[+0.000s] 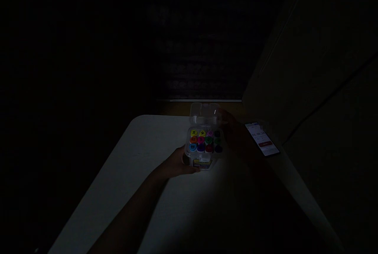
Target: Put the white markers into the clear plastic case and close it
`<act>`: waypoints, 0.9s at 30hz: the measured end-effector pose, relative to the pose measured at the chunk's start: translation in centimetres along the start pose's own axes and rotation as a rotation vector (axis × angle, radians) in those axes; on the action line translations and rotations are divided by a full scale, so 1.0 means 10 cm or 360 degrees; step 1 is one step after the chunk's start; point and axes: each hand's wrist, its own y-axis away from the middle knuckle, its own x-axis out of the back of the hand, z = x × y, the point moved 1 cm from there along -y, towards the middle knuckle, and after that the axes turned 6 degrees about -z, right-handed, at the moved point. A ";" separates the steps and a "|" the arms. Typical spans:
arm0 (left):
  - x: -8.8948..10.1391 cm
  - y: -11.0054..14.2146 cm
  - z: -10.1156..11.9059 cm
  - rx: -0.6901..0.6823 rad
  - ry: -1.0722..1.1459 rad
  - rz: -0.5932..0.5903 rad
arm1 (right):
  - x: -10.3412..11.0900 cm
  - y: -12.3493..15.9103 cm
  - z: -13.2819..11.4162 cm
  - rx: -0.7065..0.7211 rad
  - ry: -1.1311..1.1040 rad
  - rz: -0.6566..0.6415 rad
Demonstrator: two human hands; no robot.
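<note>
A clear plastic case [189, 152] stands in front of me with several round-capped markers [201, 140] packed upright in rows. The caps are yellow, orange, pink, blue, purple, red and green, and the rightmost ones are dark in shadow. At the back, the case's clear hinged lid [205, 114] is raised. My left hand [176, 163] grips the lower left side of the case, thumb across the front near a yellow label. Beside the lid's right edge is my right hand [228, 120], in deep shadow; whether its fingers hold the lid is not clear.
A lit phone [262, 139] showing a timer lies to the right on the white table [141, 143]. A wall [325, 88] with a dark cable [321, 104] runs along the right. Dim ribbed fabric or a curtain hangs behind the table. The surroundings are very dark.
</note>
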 end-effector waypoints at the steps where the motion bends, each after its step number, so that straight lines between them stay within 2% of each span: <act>1: 0.01 -0.01 -0.03 -0.0012 -0.0007 0.0040 | 0.00 0.00 0.01 -0.0019 0.0032 -0.0024; 4: 0.05 -0.03 -0.09 -0.0048 -0.0075 0.0177 | 0.00 0.00 0.00 -0.0065 0.0042 -0.0019; 8: 0.04 -0.05 -0.05 -0.0072 -0.0079 0.0314 | 0.02 0.03 -0.14 -0.0043 -0.0079 0.0137; 11: 0.03 -0.05 0.02 -0.0117 -0.0120 0.0445 | -0.01 0.08 -0.30 0.0212 -0.0013 0.0151; 13: 0.03 -0.04 0.06 -0.0139 -0.0206 0.0531 | -0.07 0.11 -0.39 0.0425 0.0107 0.0060; 16: 0.06 -0.03 0.04 -0.0194 -0.0403 0.0658 | -0.16 0.13 -0.46 0.0553 0.0232 -0.0042; 19: 0.09 -0.04 -0.01 -0.0339 -0.0544 0.0725 | -0.21 0.13 -0.44 0.0495 0.0262 -0.0008; 22: 0.12 -0.04 -0.04 -0.0377 -0.0505 0.0804 | -0.22 0.09 -0.33 0.0348 0.0163 0.0122; 25: 0.16 -0.02 0.01 -0.0344 -0.0413 0.0927 | -0.24 0.02 -0.10 0.0066 -0.0100 0.0250; 27: 0.18 0.00 0.05 -0.0262 -0.0353 0.0944 | -0.28 -0.01 0.07 -0.0171 -0.0337 0.0316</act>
